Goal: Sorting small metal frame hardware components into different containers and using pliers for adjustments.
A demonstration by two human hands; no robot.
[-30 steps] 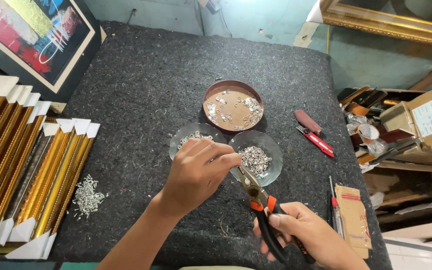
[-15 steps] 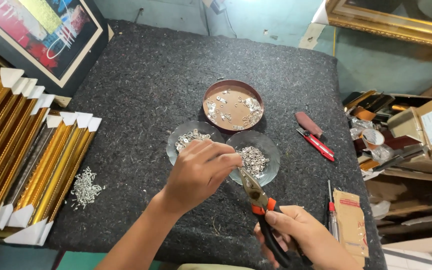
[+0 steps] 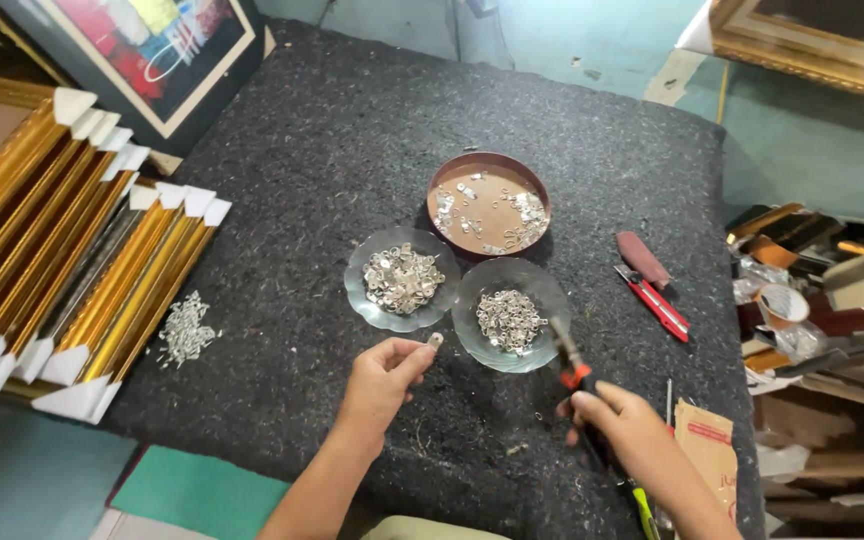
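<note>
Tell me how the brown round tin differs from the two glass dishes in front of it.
The brown tin is opaque with a straight rim; the left glass dish and right glass dish are clear with wavy edges. The tin's small metal pieces lie scattered, with bare bottom showing; each glass dish holds a heaped pile at its middle. The tin sits farther from the hands. All three are round and hold small silver metal parts.

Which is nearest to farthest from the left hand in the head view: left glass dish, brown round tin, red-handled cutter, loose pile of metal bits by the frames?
From the left hand:
1. Left glass dish, just above the fingers.
2. Loose pile of metal bits, to the left beside the gold frames.
3. Brown round tin, up and right, behind both dishes.
4. Red-handled cutter, far right.
Items 2 and 3 are close.
</note>
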